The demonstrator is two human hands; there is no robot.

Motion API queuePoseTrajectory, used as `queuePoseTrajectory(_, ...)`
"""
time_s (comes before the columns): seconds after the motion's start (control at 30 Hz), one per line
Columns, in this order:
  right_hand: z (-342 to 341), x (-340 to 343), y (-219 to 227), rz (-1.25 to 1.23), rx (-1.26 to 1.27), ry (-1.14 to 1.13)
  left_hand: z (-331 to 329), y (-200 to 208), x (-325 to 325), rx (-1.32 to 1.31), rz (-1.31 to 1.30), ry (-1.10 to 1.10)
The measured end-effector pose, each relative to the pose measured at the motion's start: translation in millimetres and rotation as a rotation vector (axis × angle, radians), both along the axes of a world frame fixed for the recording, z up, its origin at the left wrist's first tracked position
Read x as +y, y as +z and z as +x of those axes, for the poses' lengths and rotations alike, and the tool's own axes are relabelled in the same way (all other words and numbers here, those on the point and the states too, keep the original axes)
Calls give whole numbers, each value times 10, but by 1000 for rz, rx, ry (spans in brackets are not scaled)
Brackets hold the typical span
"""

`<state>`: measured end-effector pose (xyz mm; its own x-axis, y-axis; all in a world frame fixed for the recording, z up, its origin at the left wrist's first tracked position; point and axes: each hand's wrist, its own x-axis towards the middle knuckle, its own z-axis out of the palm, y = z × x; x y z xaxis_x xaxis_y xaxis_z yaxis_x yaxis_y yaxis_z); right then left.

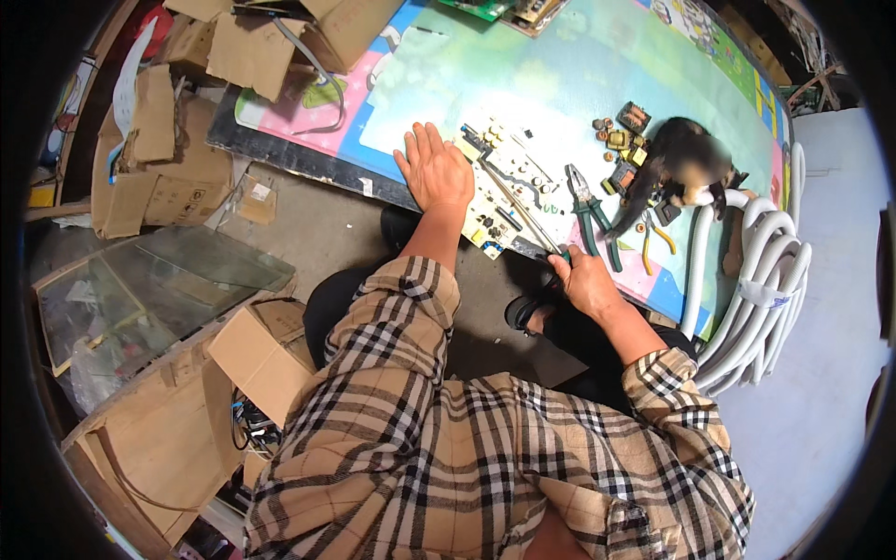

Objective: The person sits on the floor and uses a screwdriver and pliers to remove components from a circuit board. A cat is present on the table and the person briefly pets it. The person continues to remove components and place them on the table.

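Observation:
My left hand [435,170] lies flat on the table, fingers stretched out, beside a pale circuit board [489,207] carrying several small parts. My right hand [590,285] is closed round the dark green handle of what looks like a screwdriver [528,217]; its long thin shaft reaches across the board. Just right of the shaft lie combination pliers [583,207] with dark green handles, jaws pointing away from me. Farther right are small yellow-handled pliers [658,245]. A dark cat [667,154] with orange and white patches sits near them, its head blurred.
Several small transformers and coils [621,140] lie beside the cat. A coil of white hose [770,289] hangs at the table's right edge. Green boards [478,7] lie at the far side. Cardboard boxes [159,191] and glass panes [177,280] crowd the left.

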<state>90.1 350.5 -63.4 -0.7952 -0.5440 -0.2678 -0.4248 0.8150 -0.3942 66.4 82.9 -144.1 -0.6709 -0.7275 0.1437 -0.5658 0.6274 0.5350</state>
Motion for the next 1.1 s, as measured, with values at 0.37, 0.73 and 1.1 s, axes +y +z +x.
queuePoseTrajectory(0.37,-29,118,-81,-50,-83,-38,-49,-70,19,28,-30,0)
queuePoseTrajectory(0.73,-193,127,66,-338,-836,-267,-1,-60,-28,95,-16,30)
queuePoseTrajectory(1.1,-353,88,3,-347,-894,-159,37,-4,-39,39,-39,8)
